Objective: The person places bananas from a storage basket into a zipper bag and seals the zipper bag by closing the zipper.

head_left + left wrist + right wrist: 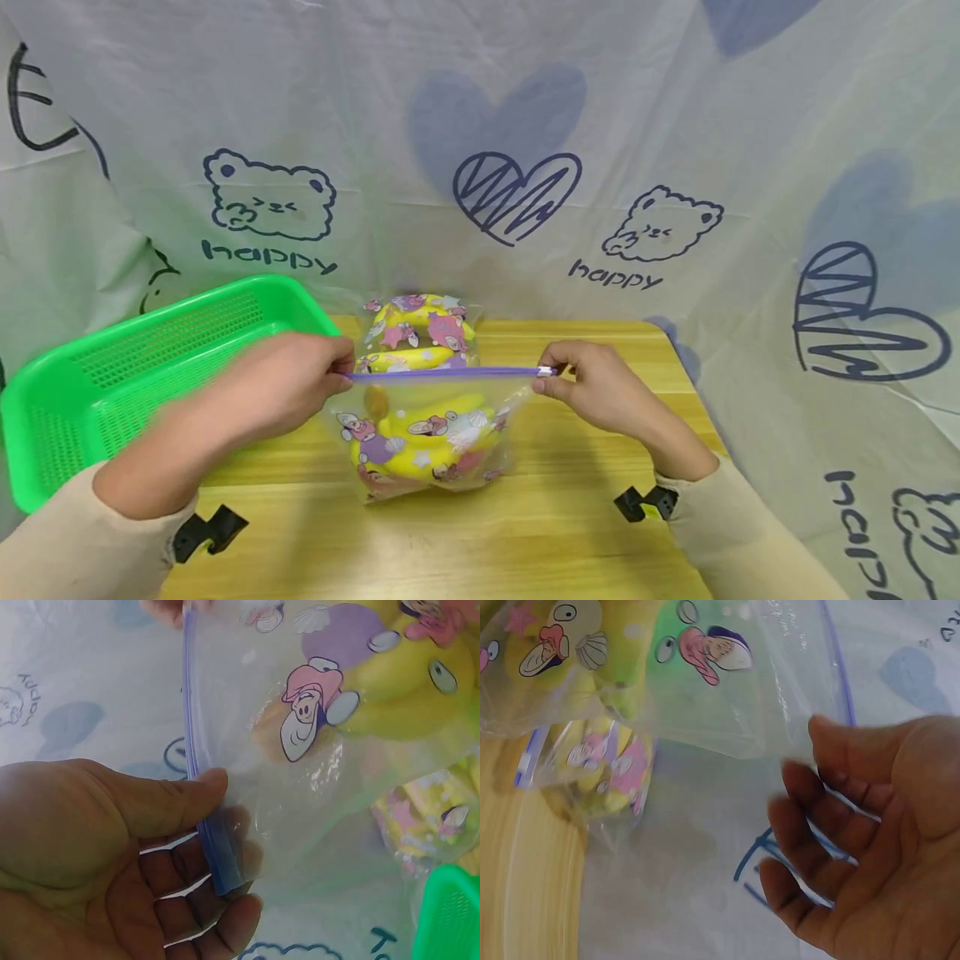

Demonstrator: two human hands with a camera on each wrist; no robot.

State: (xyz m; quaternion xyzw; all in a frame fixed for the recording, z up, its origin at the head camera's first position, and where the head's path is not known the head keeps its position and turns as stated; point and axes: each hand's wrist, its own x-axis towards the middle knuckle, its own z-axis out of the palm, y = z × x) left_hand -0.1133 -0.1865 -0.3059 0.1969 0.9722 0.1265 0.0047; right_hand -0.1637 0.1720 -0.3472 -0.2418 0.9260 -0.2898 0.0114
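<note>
A clear zip bag (pixel 420 442) printed with cartoon figures, stars and shells is stretched upright by its purple zip strip between both hands. Yellow bananas show through its film, with a small brownish-orange thing near the upper left inside. My left hand (pixel 300 379) pinches the strip's left end; in the left wrist view the thumb (pixel 206 787) lies over the strip and the fingers curl behind it. At the other end my right hand (pixel 600 387) pinches the corner by the white slider (pixel 547 372). In the right wrist view, its thumb (pixel 832 739) is right at the strip.
Behind the held bag stands a second printed bag (pixel 416 329) of yellow fruit. A green perforated basket (pixel 112 425) sits on the left, partly behind my left forearm. The wooden table (pixel 465 550) ends against a white cloth (pixel 420 242) with bear and heart drawings.
</note>
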